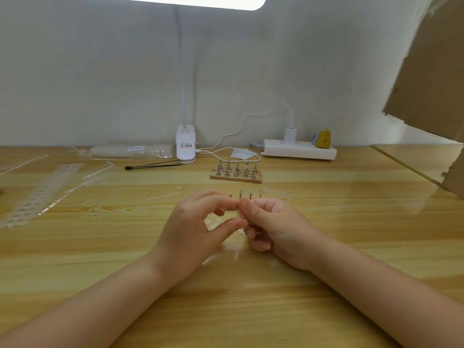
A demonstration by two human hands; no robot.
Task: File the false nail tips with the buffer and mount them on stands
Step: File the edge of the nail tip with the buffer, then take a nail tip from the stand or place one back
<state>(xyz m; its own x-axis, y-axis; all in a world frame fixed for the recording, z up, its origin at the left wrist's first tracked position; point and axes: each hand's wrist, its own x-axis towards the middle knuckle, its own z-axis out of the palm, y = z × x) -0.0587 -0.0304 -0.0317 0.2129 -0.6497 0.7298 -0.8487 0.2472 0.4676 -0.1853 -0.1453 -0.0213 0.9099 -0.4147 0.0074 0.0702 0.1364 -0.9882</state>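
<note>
My left hand (pixel 193 227) and my right hand (pixel 273 222) meet at the fingertips over the middle of the table. Between them they pinch a small clear strip of false nail tips (pixel 216 220), partly hidden by the fingers. My right hand's other fingers are curled under. Just behind the hands stands a short row of several metal stands (pixel 245 194) with pale tips on top. Farther back, a wooden base (pixel 236 177) carries two rows of bare metal stands. I cannot make out a buffer.
Clear plastic sprues (pixel 164 196) and a perforated strip (pixel 41 193) lie at the left. A lamp base (pixel 185 146), a bag of tips (pixel 130 149), a black tool (pixel 153 165), a cable and a power strip (pixel 300 149) line the wall. Cardboard (pixel 431 79) leans at the right.
</note>
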